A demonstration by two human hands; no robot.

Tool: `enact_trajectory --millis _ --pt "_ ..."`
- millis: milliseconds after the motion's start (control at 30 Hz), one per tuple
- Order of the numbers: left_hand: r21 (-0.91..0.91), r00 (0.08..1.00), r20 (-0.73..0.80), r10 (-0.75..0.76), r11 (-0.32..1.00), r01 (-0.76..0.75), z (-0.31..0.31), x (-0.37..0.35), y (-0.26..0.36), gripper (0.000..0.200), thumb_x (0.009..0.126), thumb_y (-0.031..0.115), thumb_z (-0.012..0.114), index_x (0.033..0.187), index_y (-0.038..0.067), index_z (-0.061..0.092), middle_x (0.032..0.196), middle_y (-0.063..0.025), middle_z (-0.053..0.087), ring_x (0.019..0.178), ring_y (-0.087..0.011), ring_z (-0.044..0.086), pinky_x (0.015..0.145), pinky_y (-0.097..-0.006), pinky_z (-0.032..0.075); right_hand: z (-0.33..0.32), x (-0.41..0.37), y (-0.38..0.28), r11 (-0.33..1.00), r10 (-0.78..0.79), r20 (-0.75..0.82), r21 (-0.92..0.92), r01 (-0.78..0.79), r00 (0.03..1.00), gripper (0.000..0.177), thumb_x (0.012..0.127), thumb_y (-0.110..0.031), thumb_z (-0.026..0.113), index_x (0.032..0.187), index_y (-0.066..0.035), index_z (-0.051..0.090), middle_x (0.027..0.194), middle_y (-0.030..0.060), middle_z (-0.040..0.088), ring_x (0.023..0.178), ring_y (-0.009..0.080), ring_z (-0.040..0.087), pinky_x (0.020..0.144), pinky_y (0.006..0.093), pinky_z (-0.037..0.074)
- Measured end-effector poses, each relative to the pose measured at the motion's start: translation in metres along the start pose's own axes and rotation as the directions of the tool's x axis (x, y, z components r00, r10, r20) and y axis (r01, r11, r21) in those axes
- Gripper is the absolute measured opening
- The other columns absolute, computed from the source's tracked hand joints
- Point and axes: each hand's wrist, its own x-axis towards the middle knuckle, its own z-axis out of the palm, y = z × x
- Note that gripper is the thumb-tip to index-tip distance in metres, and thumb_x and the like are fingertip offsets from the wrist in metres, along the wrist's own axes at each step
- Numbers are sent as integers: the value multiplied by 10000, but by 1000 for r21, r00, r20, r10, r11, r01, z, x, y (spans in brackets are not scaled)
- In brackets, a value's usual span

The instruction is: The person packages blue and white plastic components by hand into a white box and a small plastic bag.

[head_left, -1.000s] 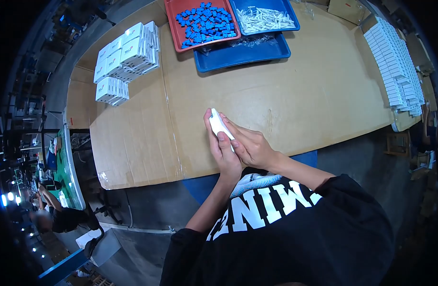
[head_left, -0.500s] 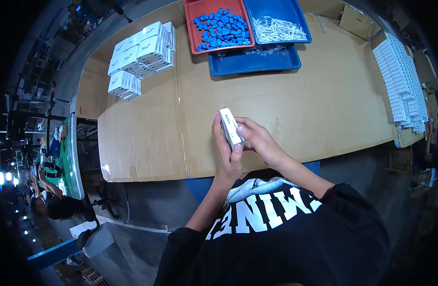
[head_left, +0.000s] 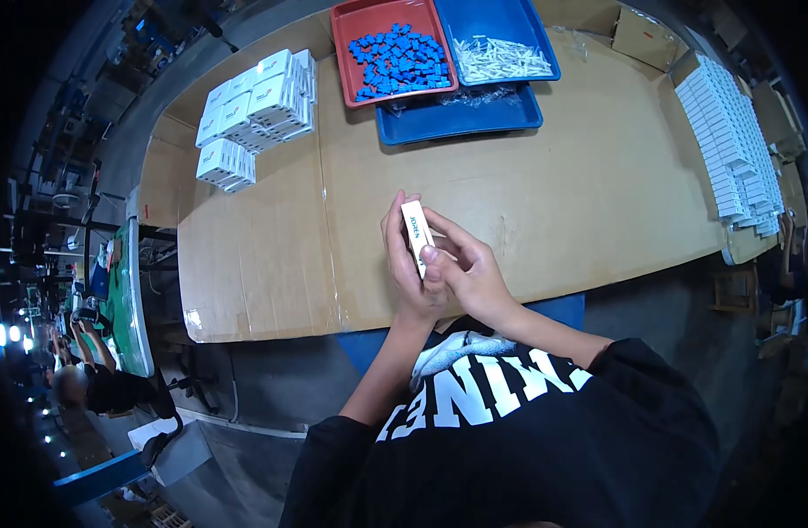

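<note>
A small white box [head_left: 416,231] with dark lettering along its narrow side is held between my two hands, above the near part of the cardboard-covered table [head_left: 580,202]. My left hand [head_left: 405,264] wraps the box from the left, its fingers along the far side and its thumb at the near end. From the right, my right hand [head_left: 471,271] grips it too, with the thumb pressed on the lower part of the lettered side. The fingers hide much of the box.
At the back stand a red tray [head_left: 340,62] of blue parts and a blue tray [head_left: 552,53] of white sticks, over another blue tray [head_left: 461,129] with clear plastic. White boxes are stacked left [head_left: 254,106] and right [head_left: 729,145]. A person [head_left: 113,383] is at far left.
The box has turned so that its lettered side faces up more squarely. My right thumb has slid toward its near end. The camera view has shifted slightly.
</note>
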Motion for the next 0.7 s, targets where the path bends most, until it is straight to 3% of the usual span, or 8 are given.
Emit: enact_trajectory --millis 33,100,233,300,400,700 --pt "0 1000 0 2 1000 -2 1 0 3 1050 950 773 442 1517 -104 335 1353 -240 486 1256 -330 529 1041 -428 449 1 -1 1 1000 -2 0 0 2 1000 606 1038 -186 633 1561 10 399 1419 161 585 1278 204 586 1043 333 504" --pt "-45 999 -15 -32 999 31 3 -1 6 1003 964 733 447 1491 -116 367 1332 -246 501 1236 -335 546 1045 -431 449 3 -2 6 980 -160 -3 -121 159 987 602 1052 -173 599 1578 16 373 1516 171 496 1348 218 534 1049 334 505" --pt "-80 997 -73 24 996 -30 5 -2 -3 926 976 679 425 1443 -121 417 1329 -253 503 1220 -338 556 1046 -448 449 4 -5 7 974 -196 23 -109 197 980 600 1048 -171 613 1561 40 384 1575 215 415 1389 271 511 1080 346 493" --pt "-108 989 -129 76 990 -90 7 -3 -5 855 971 628 397 1384 -118 459 1319 -258 508 1206 -342 561 1043 -462 446 2 -6 11 886 -348 89 -293 359 933 598 1069 -210 568 1562 61 364 1584 249 409 1417 320 492 1127 372 444" --pt "-94 994 -106 27 995 -37 4 -6 1 822 933 613 400 1398 -63 446 1339 -229 527 1249 -326 531 1082 -459 406 -1 -8 10 835 -370 124 -389 388 921 594 1082 -240 532 1552 82 365 1585 284 405 1432 360 478 1152 384 405" --pt "-107 983 -171 68 990 -87 6 -6 8 784 898 567 419 1317 -90 511 1249 -248 537 1156 -341 572 999 -466 461 3 -14 8 791 -399 138 -449 416 907 553 1084 -211 503 1534 90 392 1548 317 443 1415 389 502 1130 390 427"
